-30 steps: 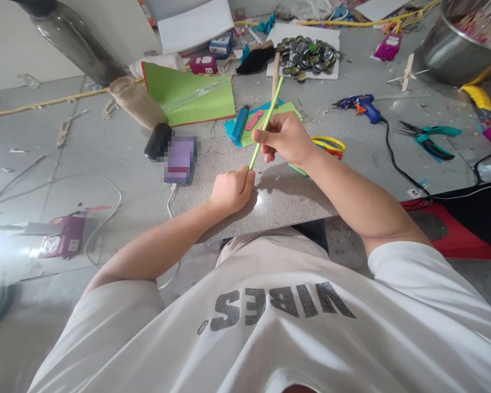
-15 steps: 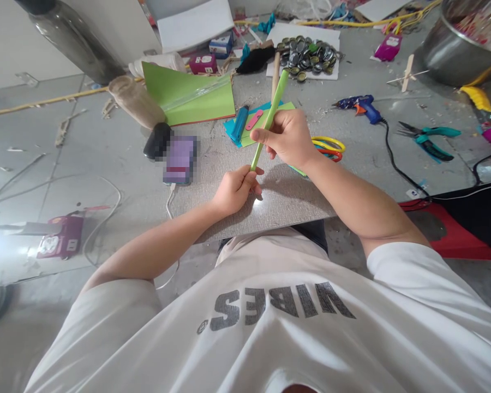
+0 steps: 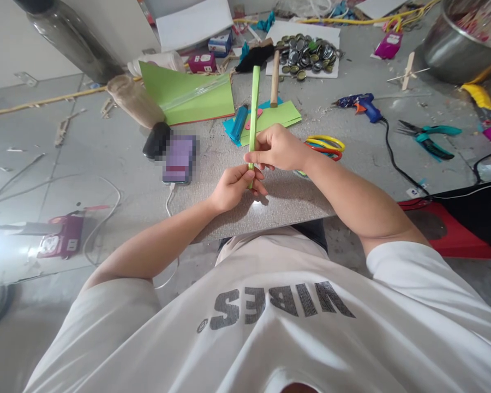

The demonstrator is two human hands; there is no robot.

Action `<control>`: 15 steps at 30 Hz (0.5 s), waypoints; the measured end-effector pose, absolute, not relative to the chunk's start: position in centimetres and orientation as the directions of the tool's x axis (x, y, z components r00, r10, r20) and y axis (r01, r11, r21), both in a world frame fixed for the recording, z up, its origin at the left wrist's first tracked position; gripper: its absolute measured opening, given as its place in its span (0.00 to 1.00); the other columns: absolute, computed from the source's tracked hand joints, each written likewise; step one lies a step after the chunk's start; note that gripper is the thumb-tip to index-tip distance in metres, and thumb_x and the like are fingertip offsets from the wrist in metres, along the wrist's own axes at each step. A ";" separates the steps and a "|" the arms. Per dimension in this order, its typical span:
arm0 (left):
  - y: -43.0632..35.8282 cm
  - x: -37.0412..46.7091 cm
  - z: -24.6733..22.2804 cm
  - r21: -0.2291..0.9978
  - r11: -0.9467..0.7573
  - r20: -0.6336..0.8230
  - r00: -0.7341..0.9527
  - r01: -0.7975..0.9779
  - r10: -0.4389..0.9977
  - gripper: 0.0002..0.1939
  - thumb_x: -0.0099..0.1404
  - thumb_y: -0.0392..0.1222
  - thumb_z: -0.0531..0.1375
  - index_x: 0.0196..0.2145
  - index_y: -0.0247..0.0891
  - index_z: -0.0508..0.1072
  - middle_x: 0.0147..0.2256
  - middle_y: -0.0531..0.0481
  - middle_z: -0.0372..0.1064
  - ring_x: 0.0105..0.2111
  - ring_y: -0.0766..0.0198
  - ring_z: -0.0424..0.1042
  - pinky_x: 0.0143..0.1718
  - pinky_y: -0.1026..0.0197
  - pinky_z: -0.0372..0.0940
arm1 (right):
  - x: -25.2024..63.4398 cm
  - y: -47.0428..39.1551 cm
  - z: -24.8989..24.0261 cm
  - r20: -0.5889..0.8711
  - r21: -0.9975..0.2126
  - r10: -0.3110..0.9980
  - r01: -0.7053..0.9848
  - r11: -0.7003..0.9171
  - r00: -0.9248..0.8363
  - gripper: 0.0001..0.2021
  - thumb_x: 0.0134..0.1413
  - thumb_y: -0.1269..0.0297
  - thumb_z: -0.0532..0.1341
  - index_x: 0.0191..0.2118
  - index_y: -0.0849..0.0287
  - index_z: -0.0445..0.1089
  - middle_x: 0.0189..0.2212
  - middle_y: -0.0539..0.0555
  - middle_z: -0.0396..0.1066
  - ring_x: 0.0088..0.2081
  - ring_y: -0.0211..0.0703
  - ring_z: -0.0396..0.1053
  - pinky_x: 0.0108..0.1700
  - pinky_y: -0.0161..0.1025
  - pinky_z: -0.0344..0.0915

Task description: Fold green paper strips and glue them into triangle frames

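A narrow green paper strip stands nearly upright in the view, its far end over the table. My left hand pinches its near end between thumb and fingers. Just above, my right hand is closed on the same strip, thumb and fingertips pressing its sides. Behind the strip lie green paper pieces on blue paper, with a blue utility knife and a small pink piece on them. Scissors with yellow and red handles rest beside my right wrist, partly hidden by it.
A phone on a cable and a bottle stand left, near a folded green sheet. Bottle caps and a wooden stick lie beyond. To the right are a glue gun, pliers and a metal pot.
The strip has swung from leaning right to nearly upright. My right hand has slid down and left along it, closer to my left hand, uncovering the wooden stick and more green paper.
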State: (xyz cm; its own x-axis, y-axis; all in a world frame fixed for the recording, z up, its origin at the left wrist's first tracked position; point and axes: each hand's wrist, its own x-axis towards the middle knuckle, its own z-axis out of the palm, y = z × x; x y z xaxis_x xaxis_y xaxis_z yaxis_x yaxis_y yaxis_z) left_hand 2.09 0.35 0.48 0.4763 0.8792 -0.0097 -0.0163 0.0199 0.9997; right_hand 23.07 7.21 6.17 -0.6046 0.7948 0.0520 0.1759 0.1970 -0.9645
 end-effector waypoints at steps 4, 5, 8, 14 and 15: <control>0.4 2.0 0.7 0.997 0.039 -0.060 0.399 0.060 0.915 0.19 0.79 0.57 0.74 0.41 0.38 0.82 0.36 0.40 0.89 0.37 0.55 0.90 0.42 0.55 0.86 | 23.1 7.1 6.1 0.082 -0.949 0.810 0.203 0.241 -0.580 0.27 0.63 0.50 0.85 0.31 0.51 0.68 0.20 0.48 0.74 0.22 0.37 0.64 0.23 0.37 0.61; 0.5 2.1 0.7 0.997 0.038 -0.062 0.381 0.069 0.922 0.18 0.78 0.56 0.75 0.41 0.37 0.83 0.37 0.40 0.90 0.37 0.55 0.90 0.41 0.55 0.85 | 23.2 7.1 6.1 0.085 -0.948 0.813 0.206 0.244 -0.576 0.27 0.64 0.49 0.85 0.31 0.51 0.68 0.20 0.48 0.73 0.22 0.37 0.64 0.23 0.37 0.62; 0.6 2.1 0.8 0.996 0.041 -0.067 0.346 0.082 0.936 0.18 0.76 0.55 0.77 0.37 0.38 0.85 0.36 0.40 0.90 0.35 0.57 0.89 0.39 0.57 0.85 | 23.1 7.2 5.8 0.079 -0.951 0.815 0.202 0.235 -0.574 0.27 0.65 0.48 0.84 0.31 0.51 0.68 0.21 0.49 0.73 0.22 0.39 0.66 0.24 0.38 0.65; 0.8 2.2 0.9 0.994 0.034 -0.067 0.334 0.105 0.940 0.18 0.74 0.55 0.78 0.38 0.37 0.85 0.34 0.43 0.89 0.31 0.59 0.86 0.37 0.57 0.84 | 22.5 7.1 5.5 0.091 -0.957 0.837 0.186 0.224 -0.540 0.24 0.66 0.55 0.84 0.31 0.52 0.69 0.22 0.48 0.73 0.23 0.38 0.67 0.25 0.37 0.66; 0.8 2.2 0.9 0.995 0.031 -0.062 0.336 0.098 0.940 0.17 0.74 0.53 0.78 0.37 0.38 0.84 0.33 0.43 0.88 0.31 0.59 0.86 0.36 0.58 0.84 | 22.5 7.1 5.5 0.091 -0.957 0.838 0.186 0.223 -0.537 0.23 0.66 0.55 0.83 0.31 0.52 0.70 0.22 0.48 0.73 0.23 0.37 0.67 0.25 0.37 0.66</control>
State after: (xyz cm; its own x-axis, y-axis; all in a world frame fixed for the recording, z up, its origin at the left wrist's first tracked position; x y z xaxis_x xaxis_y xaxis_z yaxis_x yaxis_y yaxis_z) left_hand 2.19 0.83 0.87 0.3357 0.9399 -0.0622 0.0976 0.0309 0.9947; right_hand 22.48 7.11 5.48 -0.5373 0.8385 0.0910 0.1860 0.2230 -0.9569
